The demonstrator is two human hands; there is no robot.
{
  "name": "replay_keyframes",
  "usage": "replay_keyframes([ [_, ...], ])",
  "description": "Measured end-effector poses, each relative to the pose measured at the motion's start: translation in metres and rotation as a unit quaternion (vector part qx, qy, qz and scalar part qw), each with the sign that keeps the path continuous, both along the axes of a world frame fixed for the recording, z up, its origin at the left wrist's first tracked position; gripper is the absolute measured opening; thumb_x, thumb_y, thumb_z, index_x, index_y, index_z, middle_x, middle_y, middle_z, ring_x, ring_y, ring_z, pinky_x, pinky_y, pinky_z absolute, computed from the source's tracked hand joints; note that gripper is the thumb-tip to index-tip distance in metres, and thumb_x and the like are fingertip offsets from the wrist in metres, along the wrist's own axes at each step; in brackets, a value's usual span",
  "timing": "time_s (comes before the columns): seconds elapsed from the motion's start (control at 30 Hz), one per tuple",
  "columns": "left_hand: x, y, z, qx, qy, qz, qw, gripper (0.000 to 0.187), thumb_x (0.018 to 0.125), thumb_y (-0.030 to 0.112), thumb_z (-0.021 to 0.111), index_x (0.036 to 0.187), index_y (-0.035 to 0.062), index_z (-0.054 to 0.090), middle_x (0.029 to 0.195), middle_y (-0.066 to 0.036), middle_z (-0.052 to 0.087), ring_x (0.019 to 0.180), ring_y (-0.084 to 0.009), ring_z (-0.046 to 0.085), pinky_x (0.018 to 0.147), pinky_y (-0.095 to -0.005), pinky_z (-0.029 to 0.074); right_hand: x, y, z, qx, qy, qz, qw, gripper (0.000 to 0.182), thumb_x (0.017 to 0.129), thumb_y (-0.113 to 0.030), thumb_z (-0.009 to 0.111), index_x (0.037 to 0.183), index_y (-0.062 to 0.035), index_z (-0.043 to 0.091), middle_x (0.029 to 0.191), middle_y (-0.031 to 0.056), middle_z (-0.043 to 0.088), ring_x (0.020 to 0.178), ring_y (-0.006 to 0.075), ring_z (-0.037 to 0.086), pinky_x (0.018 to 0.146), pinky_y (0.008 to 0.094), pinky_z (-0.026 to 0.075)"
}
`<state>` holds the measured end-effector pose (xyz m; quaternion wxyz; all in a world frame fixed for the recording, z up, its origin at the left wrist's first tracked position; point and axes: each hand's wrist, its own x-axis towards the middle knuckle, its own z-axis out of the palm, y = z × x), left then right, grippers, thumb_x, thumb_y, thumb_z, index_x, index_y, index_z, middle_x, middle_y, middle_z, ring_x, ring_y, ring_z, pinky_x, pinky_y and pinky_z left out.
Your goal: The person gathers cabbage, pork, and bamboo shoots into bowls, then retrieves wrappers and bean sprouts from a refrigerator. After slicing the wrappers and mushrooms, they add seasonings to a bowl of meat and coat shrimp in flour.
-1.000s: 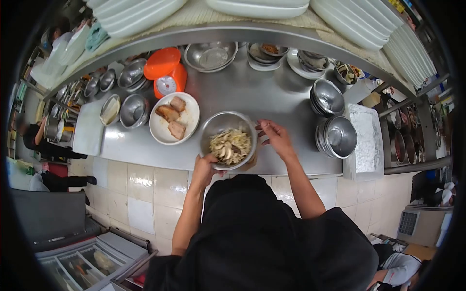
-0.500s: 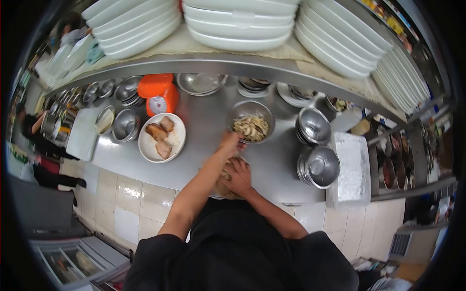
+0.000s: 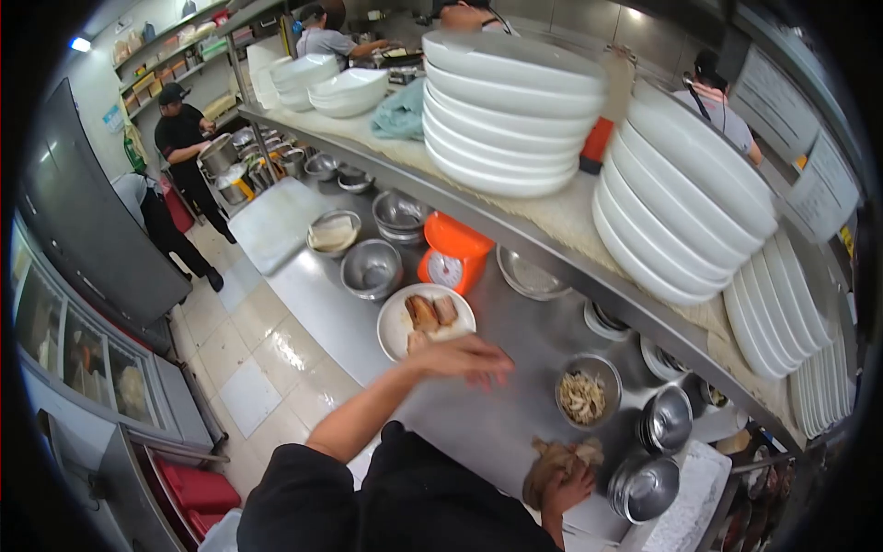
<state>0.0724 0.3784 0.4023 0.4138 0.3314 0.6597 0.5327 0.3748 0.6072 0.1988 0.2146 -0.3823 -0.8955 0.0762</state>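
My left hand (image 3: 469,359) is in the air over the steel counter, just right of the white plate (image 3: 393,324) of browned meat pieces (image 3: 423,314). Its fingers are loosely stretched, slightly blurred, with nothing visible in them. Lower right, my right hand (image 3: 570,489) grips a bunched brown cloth (image 3: 549,460) on the counter. A steel bowl (image 3: 611,379) of pale, shredded-looking food (image 3: 582,396) stands just beyond the cloth. Behind the plate is an orange scale (image 3: 457,241).
Stacked steel bowls (image 3: 647,488) and a white container (image 3: 704,483) stand at the right. Overhead, a shelf (image 3: 543,244) bears stacked white dishes (image 3: 510,120). A white board (image 3: 280,221) lies at the counter's left end. Several people work farther off, one in black (image 3: 184,138).
The view has swung left. My left hand has moved from beside the food bowl to near the meat plate. My right hand is still at the brown cloth, which now looks more bunched.
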Motion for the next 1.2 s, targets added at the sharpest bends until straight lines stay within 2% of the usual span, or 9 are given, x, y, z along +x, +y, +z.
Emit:
replay_keyframes([
  [0.07, -0.053, -0.066, 0.057, 0.054, 0.088, 0.086, 0.991, 0.022, 0.086, 0.017, 0.058, 0.099, -0.0007, 0.064, 0.092, -0.007, 0.066, 0.076, -0.013, 0.062, 0.067, -0.0281, 0.05, -0.002, -0.003, 0.006, 0.012, -0.015, -0.01, 1.0, 0.06, 0.081, -0.055, 0.037, 0.115, -0.0079, 0.051, 0.121, 0.0209, 0.046, 0.107, 0.0412, 0.042, 0.082, 0.0533, 0.035],
  [0.23, -0.2, -0.202, 0.154, 0.102, 0.353, 0.542, 0.756, 0.022, 0.082, 0.015, 0.063, 0.097, -0.0002, 0.066, 0.082, -0.004, 0.067, 0.071, -0.01, 0.06, 0.063, -0.0249, 0.048, -0.009, -0.009, 0.005, 0.046, -0.036, -0.044, 0.997, 0.052, 0.082, -0.047, 0.038, 0.111, -0.0057, 0.051, 0.115, 0.0229, 0.047, 0.107, 0.0412, 0.043, 0.084, 0.0519, 0.035],
  [0.27, -0.245, -0.233, 0.152, 0.097, 0.45, 0.552, 0.695, 0.026, 0.08, 0.019, 0.065, 0.098, -0.0006, 0.066, 0.083, -0.007, 0.068, 0.072, -0.0138, 0.062, 0.066, -0.0269, 0.048, -0.014, -0.015, 0.016, 0.01, -0.048, -0.054, 0.997, 0.065, 0.085, -0.058, 0.029, 0.115, -0.0046, 0.05, 0.117, 0.0248, 0.046, 0.11, 0.044, 0.041, 0.086, 0.0539, 0.035],
  [0.53, -0.359, -0.304, 0.208, -0.108, 0.645, 0.56, 0.508, 0.039, 0.075, 0.031, 0.066, 0.105, 0.0058, 0.063, 0.104, -0.016, 0.063, 0.094, -0.0343, 0.06, 0.083, -0.0391, 0.046, -0.032, -0.029, 0.005, 0.063, -0.093, -0.191, 0.975, 0.054, 0.088, -0.047, 0.033, 0.12, -0.0054, 0.047, 0.12, 0.0214, 0.046, 0.113, 0.0411, 0.041, 0.091, 0.0508, 0.035],
  [0.7, -0.442, -0.338, 0.202, -0.066, 0.737, 0.419, 0.527, 0.039, 0.079, 0.032, 0.065, 0.104, 0.0031, 0.061, 0.105, -0.016, 0.063, 0.1, -0.0328, 0.058, 0.086, -0.0381, 0.045, -0.039, -0.026, -0.007, 0.006, -0.15, -0.286, 0.946, 0.05, 0.083, -0.031, 0.053, 0.127, -0.0105, 0.043, 0.13, 0.0182, 0.042, 0.117, 0.035, 0.042, 0.094, 0.0433, 0.039],
  [0.83, -0.462, -0.348, 0.205, -0.102, 0.645, 0.367, 0.662, 0.04, 0.086, 0.033, 0.059, 0.111, 0.002, 0.06, 0.104, -0.019, 0.063, 0.098, -0.0275, 0.06, 0.085, -0.0346, 0.045, -0.048, -0.038, 0.012, -0.046, -0.14, -0.318, 0.937, 0.052, 0.081, -0.035, 0.057, 0.127, -0.0123, 0.044, 0.132, 0.0133, 0.042, 0.122, 0.0315, 0.037, 0.096, 0.0408, 0.039],
  [1.0, -0.448, -0.343, 0.203, -0.013, 0.779, 0.385, 0.495, 0.037, 0.088, 0.034, 0.057, 0.111, 0.005, 0.06, 0.102, -0.016, 0.064, 0.096, -0.0246, 0.061, 0.083, -0.0334, 0.045, -0.026, -0.036, -0.005, -0.002, -0.183, -0.342, 0.922, 0.052, 0.086, -0.042, 0.048, 0.129, -0.0127, 0.04, 0.132, 0.0146, 0.039, 0.12, 0.0329, 0.04, 0.093, 0.0467, 0.04],
  [1.17, -0.338, -0.325, 0.136, -0.166, 0.632, 0.445, 0.613, 0.04, 0.084, 0.038, 0.057, 0.07, 0.002, 0.066, 0.063, -0.014, 0.063, 0.06, -0.0279, 0.063, 0.061, -0.038, 0.048, -0.049, -0.033, -0.004, -0.01, -0.144, -0.321, 0.936, 0.052, 0.083, -0.041, 0.047, 0.128, -0.0157, 0.04, 0.132, 0.0127, 0.038, 0.12, 0.0326, 0.04, 0.092, 0.0477, 0.04],
  [1.2, -0.361, -0.342, 0.074, -0.217, 0.683, 0.438, 0.543, 0.042, 0.082, 0.04, 0.057, 0.07, -0.0001, 0.065, 0.064, -0.017, 0.063, 0.063, -0.0353, 0.063, 0.062, -0.043, 0.048, -0.049, -0.034, -0.004, 0.005, -0.143, -0.324, 0.935, 0.053, 0.083, -0.041, 0.048, 0.128, -0.016, 0.04, 0.132, 0.0126, 0.038, 0.119, 0.0329, 0.04, 0.092, 0.0474, 0.04],
])
